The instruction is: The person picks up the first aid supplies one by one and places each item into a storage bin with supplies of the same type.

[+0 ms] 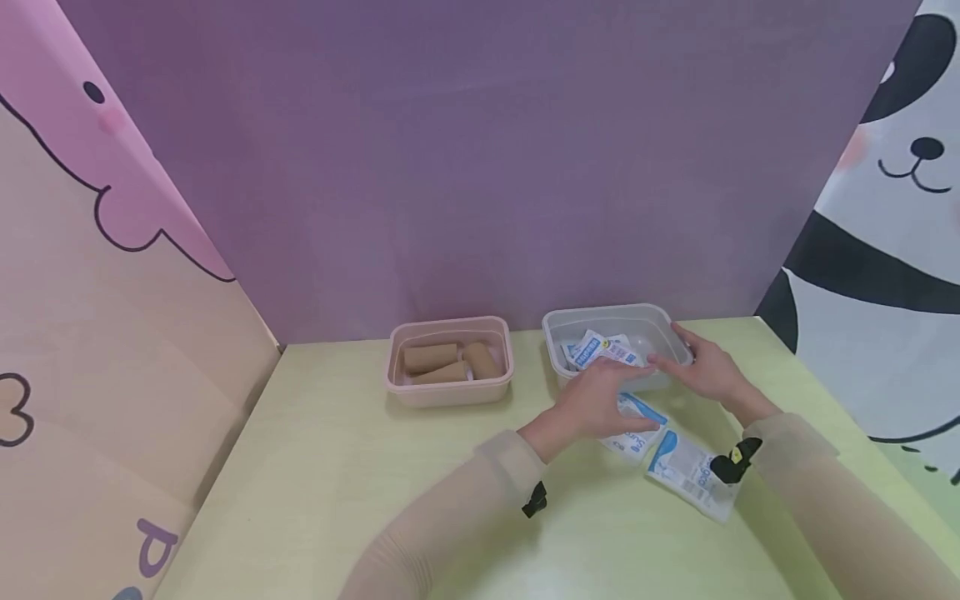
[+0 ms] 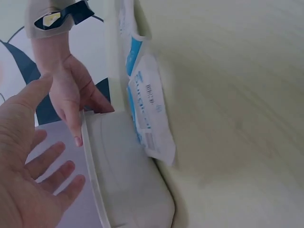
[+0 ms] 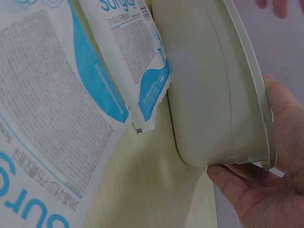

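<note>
Item 1. Grey tub (image 1: 618, 319), rectangular, rimmed; stands on the yellow table (image 1: 322, 492), right of centre, near its far edge.

Item 2. Small packets (image 1: 591, 347), white with blue print, in a loose pile inside the grey tub.

Item 3. Large packet, nearer the tub (image 1: 633, 427): white and blue, lettered, on the table just in front of the grey tub, partly covered by the left hand in the head view.

Item 4. Second large packet (image 1: 693, 475), same kind; lies aslant on the table, partly behind the right sleeve.

Item 5. Right hand (image 1: 716, 375): grip closed about the right end of the grey tub, thumb and fingers at the rim.

Item 6. Left hand (image 1: 592, 407): grip loose, fingers extended and apart, nothing held; over the near side of the grey tub. Contact with the rim cannot be told.

Item 7. Pink tub (image 1: 450, 393), left of the grey one and apart from it; contains three brown cylinders (image 1: 431, 358).

Item 8. Purple backdrop (image 1: 480, 167) behind the table; at right, a panel with a panda (image 1: 926, 171).
</note>
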### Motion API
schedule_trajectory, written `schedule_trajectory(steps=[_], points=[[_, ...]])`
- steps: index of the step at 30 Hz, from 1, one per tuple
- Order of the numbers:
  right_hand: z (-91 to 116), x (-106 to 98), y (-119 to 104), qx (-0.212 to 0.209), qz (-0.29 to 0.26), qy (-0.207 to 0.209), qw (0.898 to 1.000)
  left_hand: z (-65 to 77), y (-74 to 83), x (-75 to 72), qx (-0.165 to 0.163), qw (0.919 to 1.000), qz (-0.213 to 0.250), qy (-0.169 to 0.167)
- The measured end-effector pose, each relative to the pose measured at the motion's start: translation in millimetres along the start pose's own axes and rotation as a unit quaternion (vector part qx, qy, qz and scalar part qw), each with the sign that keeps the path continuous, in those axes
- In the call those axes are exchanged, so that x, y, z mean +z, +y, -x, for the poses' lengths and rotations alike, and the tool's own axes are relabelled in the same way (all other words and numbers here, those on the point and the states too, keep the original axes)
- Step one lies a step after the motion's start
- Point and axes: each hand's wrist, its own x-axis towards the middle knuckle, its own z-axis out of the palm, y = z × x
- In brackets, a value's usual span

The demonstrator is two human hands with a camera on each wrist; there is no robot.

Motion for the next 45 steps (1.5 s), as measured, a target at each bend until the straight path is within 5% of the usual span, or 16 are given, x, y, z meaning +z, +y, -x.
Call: schedule_trajectory(steps=[12,24,37,45], points=[[2.1,3.9,0.1,0.015,0.001,-0.007,1.000,3.2,7.3,30.2,-0.019,0.9951,-0.094,-0.023],[-2.0,0.9,-2.0,0.020,0.005,-0.011,1.000,8.4,4.8,50.8,-0.095,0.9900,-0.083,-0.062],[0.2,0.6,-2.8,0.014,-0.004,-0.004,1.000,2.2,15.2,60.0,-0.110,0.9825,-0.081,-0.126],[-0.8,0.4,-0.6,0.020,-0.003,-0.008,1.000,1.9,15.2,63.4,-0.110,0.9800,-0.098,-0.134]])
